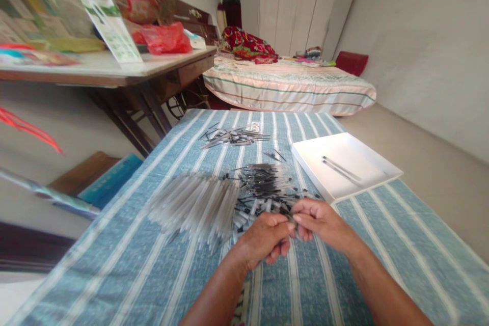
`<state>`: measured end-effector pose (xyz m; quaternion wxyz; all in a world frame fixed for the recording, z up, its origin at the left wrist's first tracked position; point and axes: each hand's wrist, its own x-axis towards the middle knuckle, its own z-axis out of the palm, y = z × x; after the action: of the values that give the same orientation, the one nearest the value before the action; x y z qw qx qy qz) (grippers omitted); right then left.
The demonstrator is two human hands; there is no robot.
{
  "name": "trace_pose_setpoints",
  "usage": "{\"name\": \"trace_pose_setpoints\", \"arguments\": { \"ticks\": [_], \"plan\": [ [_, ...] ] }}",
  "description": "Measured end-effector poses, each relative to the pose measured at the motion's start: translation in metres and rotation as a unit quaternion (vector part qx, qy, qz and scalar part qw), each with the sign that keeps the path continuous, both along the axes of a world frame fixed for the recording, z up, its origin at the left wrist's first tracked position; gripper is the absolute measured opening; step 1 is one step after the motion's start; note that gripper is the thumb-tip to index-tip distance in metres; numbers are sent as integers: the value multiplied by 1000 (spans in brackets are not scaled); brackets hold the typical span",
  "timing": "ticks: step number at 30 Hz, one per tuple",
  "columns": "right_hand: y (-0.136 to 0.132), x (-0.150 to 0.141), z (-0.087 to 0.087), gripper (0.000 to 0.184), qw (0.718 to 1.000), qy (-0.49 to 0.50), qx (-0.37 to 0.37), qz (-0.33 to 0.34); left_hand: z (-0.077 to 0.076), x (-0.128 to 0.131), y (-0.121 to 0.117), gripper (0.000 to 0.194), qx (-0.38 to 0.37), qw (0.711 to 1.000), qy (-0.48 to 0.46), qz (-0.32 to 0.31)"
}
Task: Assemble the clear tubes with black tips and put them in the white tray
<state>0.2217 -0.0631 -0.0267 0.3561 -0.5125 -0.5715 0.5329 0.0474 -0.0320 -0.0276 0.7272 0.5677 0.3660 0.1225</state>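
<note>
Plastic pieces (267,206) seem light, slippery, best gripped mid-length; left hand (267,237) and right hand (319,221) pinch closed, contents unclear.

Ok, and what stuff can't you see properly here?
All in the head view:
What the left hand and right hand pinch, if anything: hidden by their own grip.
How many little parts there are: hands cover some.
How many pale sticks: blurred and overlapping.
Print on the card: too blurred.
Anything inside the red bag: its plastic hides it.
The red strings' other end: cut off by the left edge.
</note>
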Motion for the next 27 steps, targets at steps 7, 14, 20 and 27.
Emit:
{"name": "trace_pose_setpoints", "arguments": {
  "ticks": [7,14,20,27],
  "plan": [
    [0,2,-2,38,999,-31,-15,-15,3,1,0,25,-9,1000,-1,8],
    [0,4,-2,38,999,-27,-26,-14,3,1,0,26,-12,1000,2,5],
    [0,7,-1,26,997,65,-24,18,2,2,0,26,-11,1000,14,0],
    [2,6,-2,32,995,77,-52,-21,2,1,0,27,-12,1000,11,-5]
  ]
}}
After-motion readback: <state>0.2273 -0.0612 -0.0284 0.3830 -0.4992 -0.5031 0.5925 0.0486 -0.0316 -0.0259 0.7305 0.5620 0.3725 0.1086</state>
